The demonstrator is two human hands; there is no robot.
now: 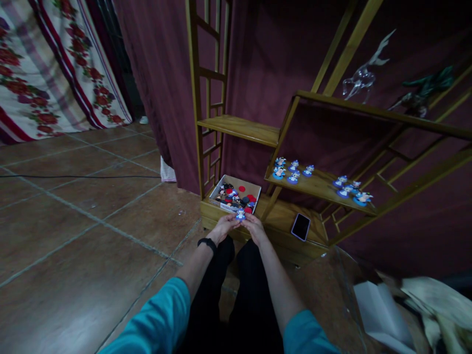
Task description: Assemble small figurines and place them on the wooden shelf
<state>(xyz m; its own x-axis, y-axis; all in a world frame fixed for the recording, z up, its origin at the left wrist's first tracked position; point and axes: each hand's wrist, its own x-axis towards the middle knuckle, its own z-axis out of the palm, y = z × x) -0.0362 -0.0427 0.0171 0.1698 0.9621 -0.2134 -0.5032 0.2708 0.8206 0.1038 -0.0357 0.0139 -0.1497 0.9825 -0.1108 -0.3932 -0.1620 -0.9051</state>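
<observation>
A small blue-and-white figurine point(240, 214) is held upright between both hands, just in front of the box. My left hand point(225, 226), with a dark band at the wrist, pinches it from the left. From the other side, my right hand point(253, 227) closes its fingertips on the same figurine. Right behind them a shallow cardboard box point(254, 186) holds several jumbled figurines and red and dark round pieces. Similar figurines point(294, 177) stand on the middle shelf point(317, 187) to the right, in a left group and a right group point(344, 191).
A wooden display rack point(239, 129) stands before a maroon curtain. On its low board lies a phone point(301, 226). A clear deer ornament point(363, 76) and a dark green ornament point(424, 91) occupy the upper shelf. A white box point(383, 314) rests on the floor at right.
</observation>
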